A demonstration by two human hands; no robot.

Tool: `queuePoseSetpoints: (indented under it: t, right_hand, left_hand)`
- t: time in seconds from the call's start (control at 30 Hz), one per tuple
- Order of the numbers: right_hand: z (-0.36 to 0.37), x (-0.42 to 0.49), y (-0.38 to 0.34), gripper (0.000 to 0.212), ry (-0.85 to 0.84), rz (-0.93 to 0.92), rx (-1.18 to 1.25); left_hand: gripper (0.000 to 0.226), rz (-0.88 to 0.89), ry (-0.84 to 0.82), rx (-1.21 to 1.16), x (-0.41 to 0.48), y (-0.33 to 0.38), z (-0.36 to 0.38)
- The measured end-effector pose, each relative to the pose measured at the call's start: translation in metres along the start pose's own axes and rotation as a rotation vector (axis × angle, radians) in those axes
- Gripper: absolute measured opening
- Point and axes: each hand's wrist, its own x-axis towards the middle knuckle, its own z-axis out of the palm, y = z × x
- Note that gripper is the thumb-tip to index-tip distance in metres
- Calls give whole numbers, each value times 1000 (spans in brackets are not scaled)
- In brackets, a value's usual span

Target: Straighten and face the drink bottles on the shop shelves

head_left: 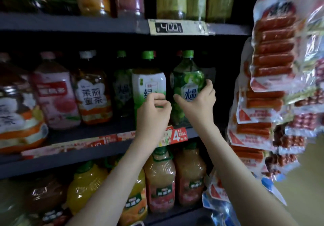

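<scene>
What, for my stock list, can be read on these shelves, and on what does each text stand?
"400": price tag.
"茉莉蜜茶": tea bottle with orange band.
"水晶": green bottle in the right hand.
"绿": white bottle; the rest is hidden by the left hand.
"4": red shelf tag; its small print is blurred.
Pink bottle, juice bottles below, sausage packs: too blurred to read.

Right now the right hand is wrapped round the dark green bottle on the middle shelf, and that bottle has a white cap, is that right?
Not quite. The head view shows the right hand with its fingers wrapped round the dark green bottle on the middle shelf, but the bottle's cap is green, not white.
</scene>
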Motion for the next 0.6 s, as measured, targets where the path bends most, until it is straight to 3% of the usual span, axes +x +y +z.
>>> queuePoseSetpoints:
  t: [0.17,0.33,0.6]
  right_hand:
    - [24,16,-7,115,5,107,-45]
    - [23,21,-3,98,104,103,58]
    - [-6,-29,-14,97,285,-21,317]
  left_hand:
    - [24,79,31,139,-5,-8,-12]
    - [25,121,76,180,-11,-11,-35]
    - [41,303,162,181,-27,-25,-63]
